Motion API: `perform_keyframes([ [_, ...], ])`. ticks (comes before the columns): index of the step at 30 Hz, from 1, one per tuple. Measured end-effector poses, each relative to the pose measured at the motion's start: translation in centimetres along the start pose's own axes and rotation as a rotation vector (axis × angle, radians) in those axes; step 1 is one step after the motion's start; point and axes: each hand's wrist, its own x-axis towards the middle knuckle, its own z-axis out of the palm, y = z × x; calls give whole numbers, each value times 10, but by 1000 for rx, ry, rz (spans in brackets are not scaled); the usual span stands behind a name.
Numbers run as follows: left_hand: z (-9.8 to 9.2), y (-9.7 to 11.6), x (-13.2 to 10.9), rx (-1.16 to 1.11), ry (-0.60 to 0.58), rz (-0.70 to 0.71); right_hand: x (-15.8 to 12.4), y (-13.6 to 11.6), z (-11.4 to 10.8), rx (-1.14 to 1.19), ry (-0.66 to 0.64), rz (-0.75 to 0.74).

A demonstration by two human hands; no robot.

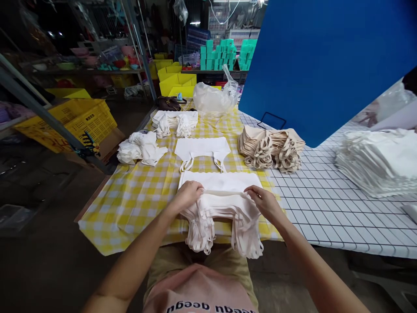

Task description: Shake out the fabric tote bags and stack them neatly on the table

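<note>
A stack of white strappy tops (pixel 221 180) lies before me at the table's front edge, its looped straps hanging over the edge. My left hand (pixel 191 193) pinches the top garment's upper edge at the left. My right hand (pixel 259 199) pinches that same edge at the right, so the fabric stretches between them. Just beyond, a single white strappy top (pixel 202 148) is spread flat with its straps toward me. A crumpled white cloth pile (pixel 140 148) sits to its left, and a stack of folded white tops (pixel 175 121) lies farther back.
Beige strappy tops (pixel 270 147) are stacked at right, beside a tall blue board (pixel 319 65). White garments (pixel 379 158) are piled at far right. A plastic bag (pixel 213 96) stands at the back. A metal post (pixel 58 117) and yellow crate (pixel 87 119) are at left.
</note>
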Motion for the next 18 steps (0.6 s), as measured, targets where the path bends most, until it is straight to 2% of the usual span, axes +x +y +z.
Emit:
perform_keyframes([
  [6, 1, -26, 28, -365, -194, -116, 16, 8, 1, -14, 23, 25],
  [12, 1, -25, 36, -447, -229, -216, 29, 13, 8, -29, 8, 56],
  [18, 2, -28, 39, -440, -219, -207, 34, 15, 11, -29, 4, 104],
])
